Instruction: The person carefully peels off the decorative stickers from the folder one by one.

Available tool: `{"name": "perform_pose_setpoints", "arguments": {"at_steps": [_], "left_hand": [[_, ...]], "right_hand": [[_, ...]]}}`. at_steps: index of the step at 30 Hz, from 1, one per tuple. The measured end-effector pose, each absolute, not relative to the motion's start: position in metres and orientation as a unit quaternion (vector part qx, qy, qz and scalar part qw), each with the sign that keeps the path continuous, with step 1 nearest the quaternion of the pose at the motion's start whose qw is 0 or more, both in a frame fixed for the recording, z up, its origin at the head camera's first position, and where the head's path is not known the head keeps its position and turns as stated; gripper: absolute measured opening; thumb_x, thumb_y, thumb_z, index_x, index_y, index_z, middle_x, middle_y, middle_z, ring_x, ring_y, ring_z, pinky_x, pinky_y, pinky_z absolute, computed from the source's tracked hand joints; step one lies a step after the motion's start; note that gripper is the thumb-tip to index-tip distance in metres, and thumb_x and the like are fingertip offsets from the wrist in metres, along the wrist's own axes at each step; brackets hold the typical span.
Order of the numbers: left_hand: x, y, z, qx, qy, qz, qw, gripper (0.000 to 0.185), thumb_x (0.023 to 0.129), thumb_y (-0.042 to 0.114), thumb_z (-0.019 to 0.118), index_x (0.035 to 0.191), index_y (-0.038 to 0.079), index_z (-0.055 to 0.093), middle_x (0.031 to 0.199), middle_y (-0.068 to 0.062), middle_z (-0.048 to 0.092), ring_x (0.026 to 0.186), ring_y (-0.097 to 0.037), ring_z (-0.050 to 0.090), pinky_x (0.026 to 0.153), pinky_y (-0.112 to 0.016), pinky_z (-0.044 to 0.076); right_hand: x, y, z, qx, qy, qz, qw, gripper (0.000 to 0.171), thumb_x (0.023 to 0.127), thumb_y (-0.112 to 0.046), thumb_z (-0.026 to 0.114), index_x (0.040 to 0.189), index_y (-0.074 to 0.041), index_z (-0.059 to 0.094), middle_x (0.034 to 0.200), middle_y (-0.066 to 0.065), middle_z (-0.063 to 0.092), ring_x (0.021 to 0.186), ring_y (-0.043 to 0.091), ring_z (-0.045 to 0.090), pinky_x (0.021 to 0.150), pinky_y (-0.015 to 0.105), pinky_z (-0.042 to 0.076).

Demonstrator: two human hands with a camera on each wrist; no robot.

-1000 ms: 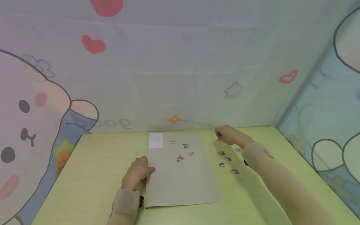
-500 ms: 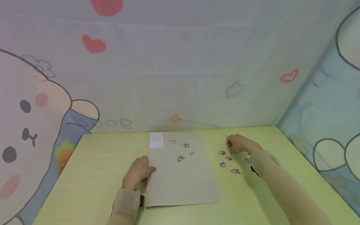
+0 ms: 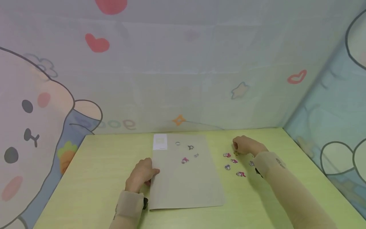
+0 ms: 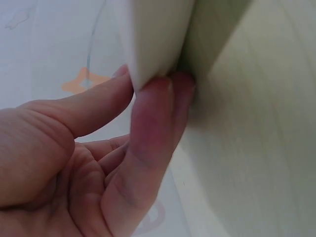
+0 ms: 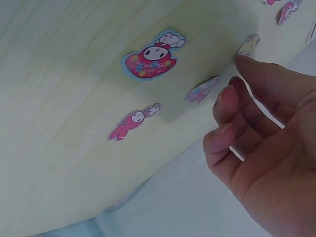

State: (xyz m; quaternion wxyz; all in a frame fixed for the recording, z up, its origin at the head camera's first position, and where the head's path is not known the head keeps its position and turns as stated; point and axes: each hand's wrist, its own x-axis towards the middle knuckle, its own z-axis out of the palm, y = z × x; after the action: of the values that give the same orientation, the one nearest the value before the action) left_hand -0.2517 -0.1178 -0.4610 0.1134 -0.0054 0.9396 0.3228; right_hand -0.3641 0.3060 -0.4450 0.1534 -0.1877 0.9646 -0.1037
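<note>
A large beige sheet [image 3: 186,187] lies on the table, several small cartoon stickers [image 3: 185,160] on its upper part. At its left edge is my left hand [image 3: 140,175]. The left wrist view shows that hand's thumb on one side of the sheet's edge [image 4: 155,39] and its fingers [image 4: 152,111] on the other, pinching it. Right of the sheet, my right hand [image 3: 248,146] is low over the table, pinching a small yellow sticker [image 5: 248,45] at the thumb tip. Its index fingertip is hidden behind the thumb. Other fingers curl loosely beside it.
Several pink and red character stickers [image 3: 240,174] lie scattered on the pale wooden table [image 3: 94,178] around the right hand. A white label [image 3: 160,142] is at the sheet's top left corner. A printed cloth backdrop [image 3: 200,79] rises behind the table.
My right hand has moved right and slightly toward me with the yellow sticker, then stayed nearly still over the last half second. My left hand keeps its place at the sheet's edge.
</note>
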Motion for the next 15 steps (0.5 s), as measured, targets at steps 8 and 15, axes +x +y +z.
{"name": "perform_pose_setpoints", "arguments": {"at_steps": [8, 15], "left_hand": [[-0.25, -0.118, -0.46, 0.008, 0.942, 0.317, 0.108, 0.031, 0.093, 0.014, 0.069, 0.105, -0.012, 0.057, 0.069, -0.014, 0.06, 0.045, -0.019, 0.061, 0.049, -0.028, 0.049], [-0.25, -0.119, -0.46, 0.01, 0.941, 0.32, 0.107, 0.033, 0.093, 0.015, 0.069, 0.107, -0.012, 0.056, 0.074, -0.016, 0.061, 0.045, -0.019, 0.061, 0.051, -0.03, 0.051]], "right_hand": [[-0.365, 0.288, -0.441, -0.185, 0.963, -0.147, 0.13, 0.014, 0.097, 0.003, 0.044, 0.104, 0.0, 0.056, 0.088, 0.009, 0.057, 0.071, 0.02, 0.048, 0.068, 0.037, 0.042], [-0.37, 0.246, -0.443, -0.228, 0.957, -0.15, 0.102, 0.018, 0.098, 0.0, 0.049, 0.113, 0.0, 0.058, 0.109, 0.015, 0.061, 0.086, 0.023, 0.056, 0.077, 0.041, 0.048]]}}
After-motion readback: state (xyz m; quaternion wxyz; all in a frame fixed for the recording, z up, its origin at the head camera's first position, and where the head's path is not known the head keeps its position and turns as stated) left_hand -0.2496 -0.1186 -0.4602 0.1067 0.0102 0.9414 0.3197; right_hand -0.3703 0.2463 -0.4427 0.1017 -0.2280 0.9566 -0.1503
